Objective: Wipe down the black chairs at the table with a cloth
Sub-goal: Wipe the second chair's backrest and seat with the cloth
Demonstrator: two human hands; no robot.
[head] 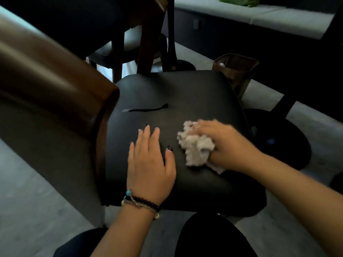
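Right hand (222, 143) gripped cloth (196, 147) on seat (176, 89), right of middle | left hand (150, 160) flat, fingers spread, beside it | unwiped seat lay ahead, toward far edge.

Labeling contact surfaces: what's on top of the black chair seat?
On the seat: left hand resting flat, right hand with its grip on a crumpled white cloth, and a thin dark streak. The seat under hands and cloth is covered.

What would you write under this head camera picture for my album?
Right hand wipes the black chair seat with a white cloth; left hand rests flat.
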